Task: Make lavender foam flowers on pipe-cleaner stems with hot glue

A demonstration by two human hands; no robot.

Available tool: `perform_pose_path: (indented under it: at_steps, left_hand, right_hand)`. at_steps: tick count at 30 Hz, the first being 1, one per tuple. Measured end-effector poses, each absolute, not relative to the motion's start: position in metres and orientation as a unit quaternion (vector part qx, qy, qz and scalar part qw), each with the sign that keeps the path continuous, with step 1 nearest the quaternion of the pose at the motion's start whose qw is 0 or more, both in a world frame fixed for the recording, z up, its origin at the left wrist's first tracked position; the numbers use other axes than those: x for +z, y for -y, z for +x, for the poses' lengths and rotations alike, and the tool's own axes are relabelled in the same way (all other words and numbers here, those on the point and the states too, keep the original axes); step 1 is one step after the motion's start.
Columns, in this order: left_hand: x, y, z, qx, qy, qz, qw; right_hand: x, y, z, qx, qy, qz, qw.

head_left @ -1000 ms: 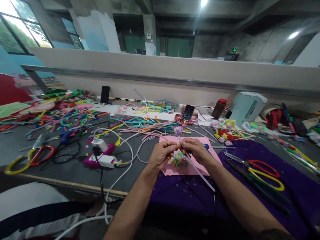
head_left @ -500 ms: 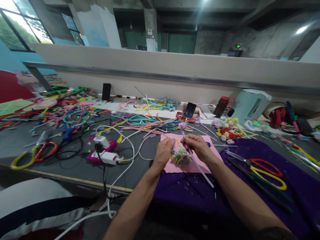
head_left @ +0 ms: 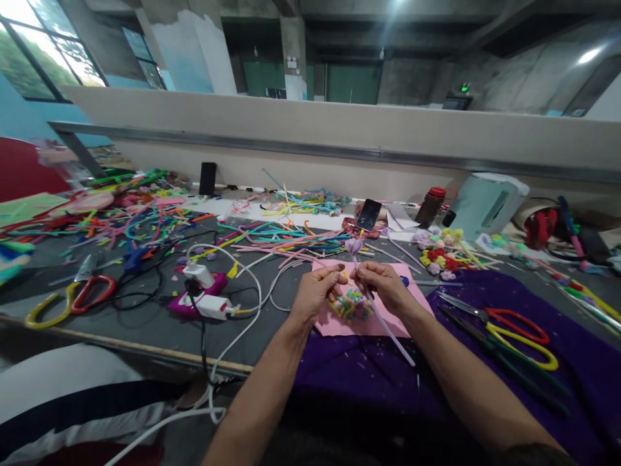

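My right hand point(head_left: 381, 281) pinches a lilac pipe-cleaner flower point(head_left: 353, 246) just below its bloom. The flower's long stem point(head_left: 395, 343) slants down toward me, past the pink sheet point(head_left: 327, 327). Close on its left is my left hand point(head_left: 317, 288), thumb and fingers drawn together; whatever they may hold is too small to make out. Beneath both hands, a cluster of short yellow, teal and purple pipe-cleaner pieces point(head_left: 352, 307) lies on the sheet. A purple cloth point(head_left: 334, 369) spreads under it.
On the right lie scissors point(head_left: 519, 327) and dark-handled pliers point(head_left: 514, 362). More scissors point(head_left: 80, 294) and a power strip point(head_left: 177, 304) with cables are at left. Behind are loose pipe cleaners point(head_left: 291, 239), a phone point(head_left: 369, 215), a bottle point(head_left: 431, 207) and a kettle point(head_left: 490, 204).
My left hand has turned and its fingers have come up closer to the flower. My right hand keeps its hold. A colourful blurred item has appeared at the left edge.
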State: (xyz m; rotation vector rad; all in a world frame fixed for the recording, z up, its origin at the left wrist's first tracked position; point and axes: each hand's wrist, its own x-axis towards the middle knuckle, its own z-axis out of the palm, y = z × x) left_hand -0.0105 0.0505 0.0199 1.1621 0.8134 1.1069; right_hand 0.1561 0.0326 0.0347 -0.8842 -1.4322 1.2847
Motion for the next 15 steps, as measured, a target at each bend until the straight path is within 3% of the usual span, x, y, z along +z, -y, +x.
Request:
perform_pose_path:
  at_steps: [15]
  left_hand:
    - [0.0213,-0.0486,-0.0086,0.522,-0.365,0.550,0.540]
  right_hand:
    - [0.0359,-0.0302,0.1557,0.524,0.604,-0.351,0.487]
